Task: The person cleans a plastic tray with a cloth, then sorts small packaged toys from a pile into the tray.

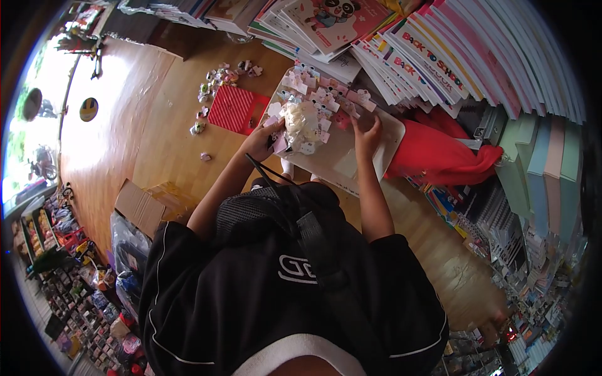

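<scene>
A pale tray-like board (333, 160) lies in front of me, its far part covered by a heap of small pink and white cards (323, 99). On the heap sits a cream-white bundle (301, 122) that looks wrapped in clear plastic. My left hand (266, 134) is closed at the bundle's left edge, with pale card pieces around the fingers. Over the right side of the board, my right hand (368, 133) has its thumb and fingertips at a small pinkish card (352, 111); the exact grip is too small to see.
Left of the board, a red ribbed stool top or mat (232, 109) lies near scattered small pieces (219, 78). Stacked books (414, 59) rise at the far right. Red cloth (433, 150) lies beside the board. An open cardboard box (139, 205) stands at the left.
</scene>
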Tool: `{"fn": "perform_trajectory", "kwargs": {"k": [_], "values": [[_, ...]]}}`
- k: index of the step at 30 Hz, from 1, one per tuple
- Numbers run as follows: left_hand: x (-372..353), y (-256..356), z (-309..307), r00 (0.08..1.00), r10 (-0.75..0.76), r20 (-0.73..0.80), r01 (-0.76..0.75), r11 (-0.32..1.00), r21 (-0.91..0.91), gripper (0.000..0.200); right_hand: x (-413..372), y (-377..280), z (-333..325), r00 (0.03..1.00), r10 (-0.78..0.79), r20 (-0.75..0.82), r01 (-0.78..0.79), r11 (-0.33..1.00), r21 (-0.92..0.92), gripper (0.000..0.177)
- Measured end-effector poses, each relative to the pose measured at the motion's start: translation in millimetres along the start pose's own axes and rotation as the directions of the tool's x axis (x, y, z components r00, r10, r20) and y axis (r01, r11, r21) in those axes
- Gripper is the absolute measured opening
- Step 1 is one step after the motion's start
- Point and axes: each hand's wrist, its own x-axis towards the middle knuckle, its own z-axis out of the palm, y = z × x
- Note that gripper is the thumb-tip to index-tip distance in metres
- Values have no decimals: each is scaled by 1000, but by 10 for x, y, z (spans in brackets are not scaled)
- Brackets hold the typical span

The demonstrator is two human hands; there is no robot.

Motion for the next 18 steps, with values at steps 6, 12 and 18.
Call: {"fn": "perform_trajectory", "kwargs": {"k": [6,12,18], "values": [[-10,12,-153,999,34,-40,-34,999,-17,26,-77,10,137,992,-106,73,108,994,-12,75],[-106,122,-308,991,131,-34,-134,985,-108,30,-1,50,195,994,-57,96,63,996,-63,61],[-154,79,-350,987,136,-88,-145,985,-98,28,130,120,179,986,-167,5,165,966,-202,43]]}}
